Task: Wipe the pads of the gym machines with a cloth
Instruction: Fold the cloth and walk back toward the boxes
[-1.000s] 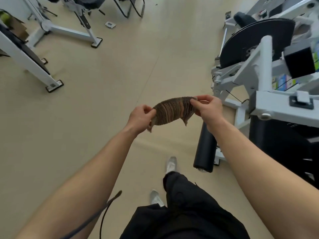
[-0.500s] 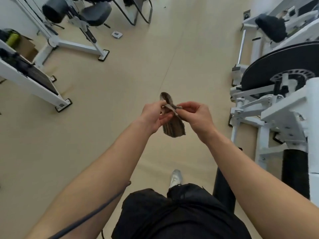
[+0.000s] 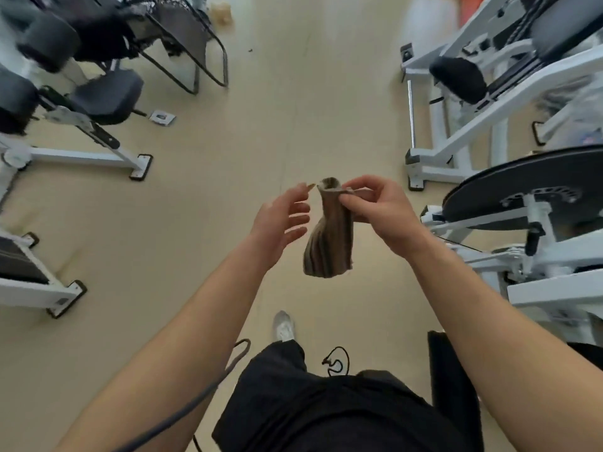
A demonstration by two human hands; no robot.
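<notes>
Looks like the get-the-cloth-ready bit, no wiping yet. Right hand [image 3: 381, 213] pinches the top edge of the striped cloth [image 3: 329, 243], which hangs mid-air above the floor [image 3: 212, 197]. Left hand [image 3: 280, 220] is open, fingers loose, just beside it. My guess for next: bunch it up and head to a pad, maybe the black pad [image 3: 460, 78] far right.

Head-worn view, forward and downward

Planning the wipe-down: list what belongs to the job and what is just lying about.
For the job: cloth, pinched by the right hand; left hand, open beside it; black pad; seat pad.
Lying about: chair; small plate on the floor.
</notes>
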